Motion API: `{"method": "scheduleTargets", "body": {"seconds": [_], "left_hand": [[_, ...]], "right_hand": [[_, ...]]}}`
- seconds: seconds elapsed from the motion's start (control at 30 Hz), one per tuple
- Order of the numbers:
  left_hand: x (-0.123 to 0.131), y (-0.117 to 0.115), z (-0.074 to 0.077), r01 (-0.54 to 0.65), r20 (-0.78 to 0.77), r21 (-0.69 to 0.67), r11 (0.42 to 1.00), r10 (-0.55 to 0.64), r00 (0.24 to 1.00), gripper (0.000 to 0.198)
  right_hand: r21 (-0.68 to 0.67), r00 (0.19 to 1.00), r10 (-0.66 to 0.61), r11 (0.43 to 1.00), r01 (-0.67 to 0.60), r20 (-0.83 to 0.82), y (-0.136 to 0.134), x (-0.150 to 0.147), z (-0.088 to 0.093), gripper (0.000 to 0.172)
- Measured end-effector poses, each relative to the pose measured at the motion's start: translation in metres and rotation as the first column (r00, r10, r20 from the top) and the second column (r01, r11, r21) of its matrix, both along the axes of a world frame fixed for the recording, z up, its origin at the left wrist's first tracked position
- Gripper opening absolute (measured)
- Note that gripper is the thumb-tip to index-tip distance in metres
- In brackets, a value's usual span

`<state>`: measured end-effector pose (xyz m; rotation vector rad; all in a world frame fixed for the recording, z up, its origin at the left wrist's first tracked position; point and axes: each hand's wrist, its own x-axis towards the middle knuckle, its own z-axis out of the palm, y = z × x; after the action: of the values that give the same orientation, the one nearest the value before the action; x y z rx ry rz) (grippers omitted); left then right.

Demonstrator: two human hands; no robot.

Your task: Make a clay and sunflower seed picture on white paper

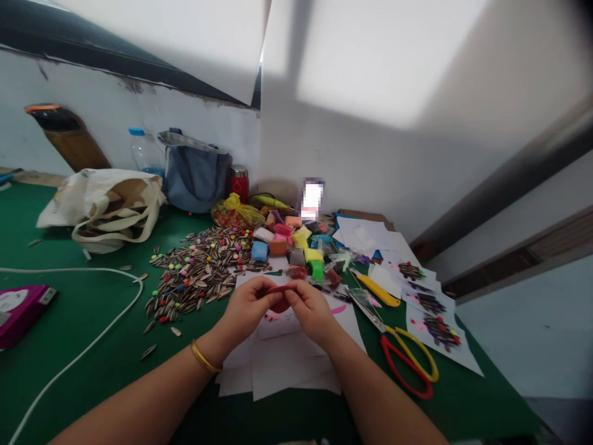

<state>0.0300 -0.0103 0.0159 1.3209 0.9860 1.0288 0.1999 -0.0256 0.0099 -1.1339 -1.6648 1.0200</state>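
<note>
Between my two hands is a flattened piece of dark red modelling clay (280,299). My left hand (252,307) pinches its left side, and my right hand (309,309) pinches its right side. Both sets of fingers are closed on the clay, which hangs just above white paper sheets (287,364). On the top sheet, partly hidden by my hands, are small pink pieces and a pink strip (338,309). Beyond my fingers lie several coloured clay blocks (278,247), some in clear wrappers. A heap of striped sunflower seeds (204,266) mixed with small coloured balls spreads to the left.
Scissors (382,327) with red and yellow handles and a yellow utility knife (377,290) lie right. Seed-decorated cards (440,330) line the right edge. Bags (194,176), a red flask (239,183) and a phone (312,199) stand behind. A white cable (106,334) curves at left.
</note>
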Motion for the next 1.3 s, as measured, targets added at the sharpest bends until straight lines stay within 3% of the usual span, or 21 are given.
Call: {"method": "scheduleTargets", "body": {"seconds": [0.17, 0.27, 0.47, 0.7, 0.8, 0.97, 1.13, 1.23, 1.3], "left_hand": [[-0.0003, 0.0002, -0.0009, -0.056, 0.072, -0.012, 0.998, 0.057, 0.996, 0.027], [-0.001, 0.0001, 0.0006, -0.02, 0.055, -0.028, 0.999, 0.022, 0.998, 0.024], [0.0007, -0.0004, 0.0041, -0.001, 0.044, -0.046, 0.999, 0.003, 0.999, 0.024], [0.0015, -0.0002, 0.0001, 0.051, -0.022, -0.09, 0.995, -0.053, 0.998, 0.026], [-0.0004, 0.0006, -0.0004, 0.051, -0.053, -0.038, 0.998, -0.053, 0.997, 0.026], [-0.003, 0.0005, 0.0025, -0.043, -0.065, 0.078, 0.996, 0.049, 0.997, 0.023], [-0.0035, -0.0013, 0.0024, -0.032, -0.145, 0.211, 0.977, 0.064, 0.987, 0.019], [-0.0031, -0.0017, 0.0007, -0.016, -0.151, 0.164, 0.986, 0.041, 0.988, 0.017], [-0.0028, -0.0012, 0.0001, -0.02, -0.096, 0.091, 0.996, 0.028, 0.995, 0.018]], "right_hand": [[-0.065, 0.999, 0.026, 0.998, -0.024, 0.033, -0.0003, -0.0026, 0.0032, 0.013], [-0.048, 0.995, -0.003, 0.999, 0.008, 0.095, -0.0006, -0.0036, 0.0055, 0.009], [-0.052, 0.998, -0.005, 0.999, 0.002, -0.058, -0.0006, -0.0024, 0.002, 0.016], [0.07, 0.987, -0.076, 0.995, 0.066, 0.143, 0.0001, -0.0007, 0.0006, 0.02], [0.05, 0.991, -0.086, 0.995, 0.081, 0.105, 0.0006, 0.0, -0.0008, 0.021], [-0.052, 1.0, -0.013, 0.999, 0.012, -0.005, -0.0005, -0.0025, 0.0007, 0.019], [-0.067, 0.995, -0.055, 0.996, 0.06, 0.079, -0.0012, -0.0054, 0.0063, 0.008], [-0.035, 0.983, -0.053, 0.998, 0.06, 0.174, -0.0009, -0.0056, 0.0051, 0.006], [-0.047, 0.993, -0.013, 0.999, 0.018, 0.121, -0.0005, -0.0053, 0.0028, 0.008]]}}
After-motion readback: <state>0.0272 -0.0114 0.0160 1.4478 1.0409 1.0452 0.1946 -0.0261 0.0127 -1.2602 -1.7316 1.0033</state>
